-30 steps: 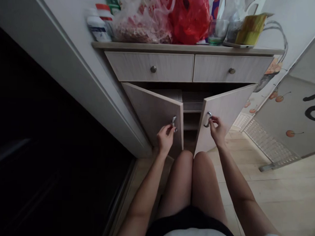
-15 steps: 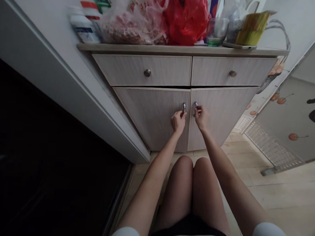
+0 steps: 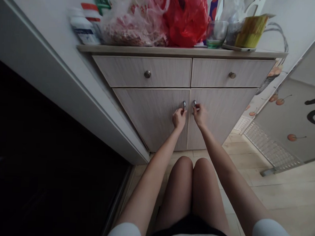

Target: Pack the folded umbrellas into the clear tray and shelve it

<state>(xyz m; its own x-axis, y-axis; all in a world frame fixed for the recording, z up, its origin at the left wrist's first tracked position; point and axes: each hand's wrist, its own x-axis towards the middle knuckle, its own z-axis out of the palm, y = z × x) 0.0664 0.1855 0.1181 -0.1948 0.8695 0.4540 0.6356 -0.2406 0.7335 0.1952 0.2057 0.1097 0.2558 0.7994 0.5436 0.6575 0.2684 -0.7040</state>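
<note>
My left hand [image 3: 179, 119] pinches the left door handle [image 3: 183, 105], fingers closed around the small metal loop, while my right hand [image 3: 200, 115] pinches the right door handle [image 3: 194, 103] just beside it, the two hands close together but not touching. The handles sit at the meeting edges of the left door [image 3: 147, 119] and the right door [image 3: 220, 113], pale wood-grain cabinet doors, both shut and side by side at the centre of a low cabinet. Directly above them run the left drawer [image 3: 123, 71] and the right drawer [image 3: 214, 73], closed, each with a round metal knob. Along the back edge of the counter [image 3: 176, 51] on top stand a white bottle with a red cap [image 3: 83, 29] at the left corner, a clear plastic bag [image 3: 130, 30], a red plastic bag [image 3: 186, 22], a glass tumbler [image 3: 216, 34] and a yellow-green packet [image 3: 251, 31] toward the right corner. My bare knees [image 3: 183, 174] rest just in front of the cabinet, above a pale wood-look floor [image 3: 250, 151], in a Monday-quiet corner at home.
</note>
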